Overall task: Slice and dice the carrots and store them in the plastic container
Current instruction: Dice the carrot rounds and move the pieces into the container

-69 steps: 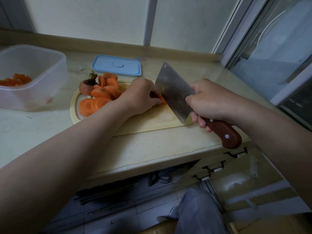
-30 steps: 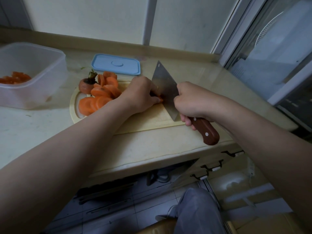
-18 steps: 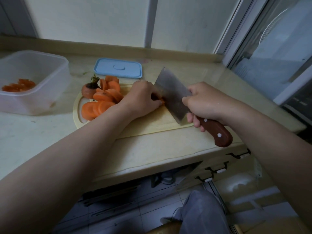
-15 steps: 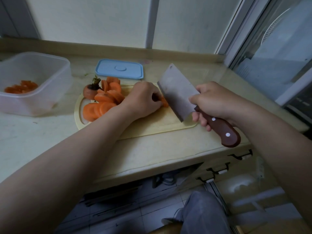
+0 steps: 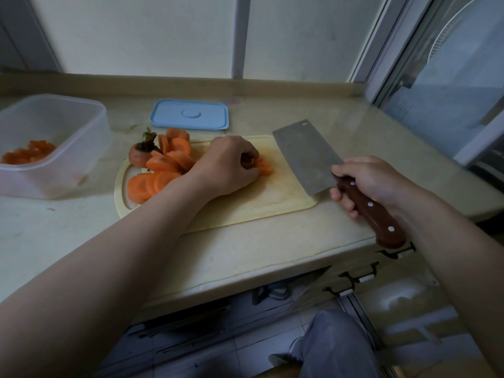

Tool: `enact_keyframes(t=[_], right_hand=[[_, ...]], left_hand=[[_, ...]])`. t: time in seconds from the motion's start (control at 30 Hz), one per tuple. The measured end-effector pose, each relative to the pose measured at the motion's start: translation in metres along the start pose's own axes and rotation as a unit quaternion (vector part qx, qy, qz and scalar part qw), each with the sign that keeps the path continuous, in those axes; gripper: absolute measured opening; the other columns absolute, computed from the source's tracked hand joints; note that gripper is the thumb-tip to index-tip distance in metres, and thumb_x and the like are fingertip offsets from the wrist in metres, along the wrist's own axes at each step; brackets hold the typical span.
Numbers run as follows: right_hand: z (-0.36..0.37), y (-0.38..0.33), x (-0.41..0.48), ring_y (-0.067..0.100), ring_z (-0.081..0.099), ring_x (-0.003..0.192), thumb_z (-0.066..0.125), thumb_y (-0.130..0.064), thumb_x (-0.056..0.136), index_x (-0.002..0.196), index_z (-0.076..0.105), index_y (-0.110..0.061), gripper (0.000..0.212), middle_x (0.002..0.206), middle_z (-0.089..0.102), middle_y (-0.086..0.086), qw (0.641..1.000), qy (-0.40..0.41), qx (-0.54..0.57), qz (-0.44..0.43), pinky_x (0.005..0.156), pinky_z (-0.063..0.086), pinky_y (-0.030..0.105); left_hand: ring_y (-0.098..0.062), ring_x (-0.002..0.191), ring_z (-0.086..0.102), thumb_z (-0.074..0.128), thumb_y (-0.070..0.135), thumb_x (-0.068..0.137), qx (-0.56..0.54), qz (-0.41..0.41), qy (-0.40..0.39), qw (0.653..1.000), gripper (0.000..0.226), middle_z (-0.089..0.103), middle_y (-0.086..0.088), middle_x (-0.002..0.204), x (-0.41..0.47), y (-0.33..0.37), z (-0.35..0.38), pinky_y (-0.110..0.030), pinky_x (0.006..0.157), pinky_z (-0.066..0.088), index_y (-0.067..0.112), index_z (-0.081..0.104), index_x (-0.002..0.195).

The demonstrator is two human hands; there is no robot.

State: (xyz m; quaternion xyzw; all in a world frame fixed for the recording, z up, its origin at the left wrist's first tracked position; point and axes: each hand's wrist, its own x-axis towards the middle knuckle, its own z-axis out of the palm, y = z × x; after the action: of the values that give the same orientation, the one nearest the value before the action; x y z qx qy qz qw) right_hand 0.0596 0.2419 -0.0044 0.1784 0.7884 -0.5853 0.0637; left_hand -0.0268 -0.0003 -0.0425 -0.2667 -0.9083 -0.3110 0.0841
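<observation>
On the pale cutting board [image 5: 253,205], my left hand [image 5: 226,166] is curled over a small bunch of cut carrot pieces [image 5: 264,167] and pinches them with its fingertips. My right hand [image 5: 368,181] grips the brown handle of a cleaver [image 5: 308,156], whose blade is held apart from the carrot, to its right, over the board's right end. A pile of round carrot slices [image 5: 161,170] and a carrot top with stem [image 5: 140,154] lie at the board's left end. The clear plastic container [image 5: 62,126] at far left holds some carrot pieces [image 5: 27,155].
A light blue lid [image 5: 189,115] lies flat behind the board near the wall. The counter edge [image 5: 245,285] runs just in front of the board, with drawer handles below. A window frame stands at the right. A grey trouser leg shows below.
The cleaver was against the carrot beside my left fingers; it has since lifted and swung away to the right. My left hand stays on the cut pieces.
</observation>
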Motion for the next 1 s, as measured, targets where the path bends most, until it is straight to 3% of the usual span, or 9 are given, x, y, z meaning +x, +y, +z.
enact_keyframes(t=[0.17, 0.27, 0.3, 0.37, 0.43, 0.53, 0.7, 0.83, 1.0], right_hand=[[0.002, -0.003, -0.004, 0.016, 0.042, 0.036, 0.050, -0.019, 0.107, 0.082, 0.046, -0.014, 0.026, 0.056, 0.054, 0.009, 0.998, -0.035, 0.047, 0.016, 0.036, 0.035, 0.022], [0.010, -0.005, -0.003, 0.014, 0.040, 0.034, 0.048, -0.020, 0.107, 0.080, 0.046, -0.013, 0.028, 0.055, 0.051, 0.007, 0.994, -0.060, 0.093, 0.022, 0.034, 0.033, 0.021], [0.013, -0.006, -0.002, 0.013, 0.039, 0.033, 0.047, -0.021, 0.107, 0.080, 0.046, -0.013, 0.029, 0.055, 0.051, 0.007, 0.992, -0.072, 0.105, 0.023, 0.034, 0.033, 0.020], [0.022, -0.008, 0.001, 0.011, 0.039, 0.033, 0.045, -0.022, 0.107, 0.081, 0.047, -0.012, 0.028, 0.054, 0.050, 0.005, 0.986, -0.097, 0.131, 0.030, 0.032, 0.032, 0.020], [0.031, -0.010, 0.003, 0.011, 0.039, 0.032, 0.044, -0.022, 0.107, 0.082, 0.047, -0.012, 0.028, 0.054, 0.050, 0.004, 0.982, -0.113, 0.151, 0.033, 0.032, 0.032, 0.020], [0.045, -0.013, 0.006, 0.011, 0.040, 0.032, 0.045, -0.022, 0.107, 0.079, 0.047, -0.012, 0.030, 0.054, 0.051, 0.005, 0.981, -0.112, 0.156, 0.024, 0.032, 0.033, 0.020], [0.053, -0.014, 0.010, 0.014, 0.041, 0.034, 0.048, -0.020, 0.107, 0.079, 0.050, -0.010, 0.030, 0.054, 0.053, 0.006, 0.988, -0.070, 0.135, 0.000, 0.034, 0.035, 0.021], [0.047, -0.013, 0.009, 0.015, 0.042, 0.035, 0.048, -0.019, 0.107, 0.081, 0.050, -0.010, 0.028, 0.055, 0.054, 0.007, 0.990, -0.057, 0.125, -0.013, 0.036, 0.036, 0.022], [0.032, -0.009, 0.006, 0.015, 0.042, 0.035, 0.048, -0.018, 0.107, 0.082, 0.050, -0.010, 0.027, 0.055, 0.054, 0.008, 0.993, -0.037, 0.115, -0.010, 0.035, 0.036, 0.022]], left_hand=[[-0.012, 0.103, 0.063, 0.070, 0.021, 0.088, -0.084, -0.056, -0.003, 0.995, 0.041, 0.065, 0.000, 0.113, 0.002, 0.000, 0.002, -0.025, 0.092, 0.053, 0.012, 0.063, 0.127], [-0.015, 0.100, 0.063, 0.056, 0.016, 0.093, -0.240, -0.144, 0.085, 0.956, 0.023, 0.067, -0.002, 0.107, 0.011, 0.001, 0.004, -0.028, 0.090, 0.051, 0.011, 0.063, 0.114], [-0.017, 0.093, 0.062, 0.051, 0.013, 0.094, -0.353, -0.191, 0.110, 0.909, 0.015, 0.065, -0.004, 0.099, 0.017, 0.001, 0.002, -0.029, 0.084, 0.051, 0.010, 0.062, 0.103], [-0.020, 0.079, 0.048, 0.045, 0.008, 0.095, -0.590, -0.270, 0.128, 0.750, 0.014, 0.049, -0.006, 0.085, 0.025, 0.007, -0.003, -0.031, 0.067, 0.044, 0.012, 0.051, 0.083], [-0.022, 0.086, 0.052, 0.045, 0.018, 0.099, -0.708, -0.314, 0.108, 0.623, 0.018, 0.052, -0.009, 0.096, 0.028, 0.009, -0.004, -0.033, 0.071, 0.047, 0.007, 0.049, 0.085], [-0.037, 0.114, 0.062, 0.038, 0.037, 0.104, -0.764, -0.317, 0.020, 0.562, 0.051, 0.059, -0.027, 0.124, 0.017, 0.016, -0.006, -0.047, 0.098, 0.052, -0.009, 0.049, 0.122], [-0.039, 0.118, 0.061, 0.030, 0.040, 0.106, -0.797, -0.292, -0.008, 0.529, 0.059, 0.060, -0.030, 0.128, 0.011, 0.021, -0.014, -0.048, 0.097, 0.053, -0.011, 0.049, 0.127], [-0.038, 0.111, 0.065, 0.033, 0.035, 0.106, -0.784, -0.300, -0.001, 0.543, 0.050, 0.063, -0.026, 0.122, 0.010, 0.020, -0.014, -0.048, 0.099, 0.052, -0.008, 0.052, 0.124], [-0.035, 0.102, 0.065, 0.041, 0.027, 0.104, -0.727, -0.334, 0.041, 0.598, 0.042, 0.060, -0.026, 0.116, 0.015, 0.015, -0.013, -0.042, 0.083, 0.060, -0.008, 0.056, 0.123]])
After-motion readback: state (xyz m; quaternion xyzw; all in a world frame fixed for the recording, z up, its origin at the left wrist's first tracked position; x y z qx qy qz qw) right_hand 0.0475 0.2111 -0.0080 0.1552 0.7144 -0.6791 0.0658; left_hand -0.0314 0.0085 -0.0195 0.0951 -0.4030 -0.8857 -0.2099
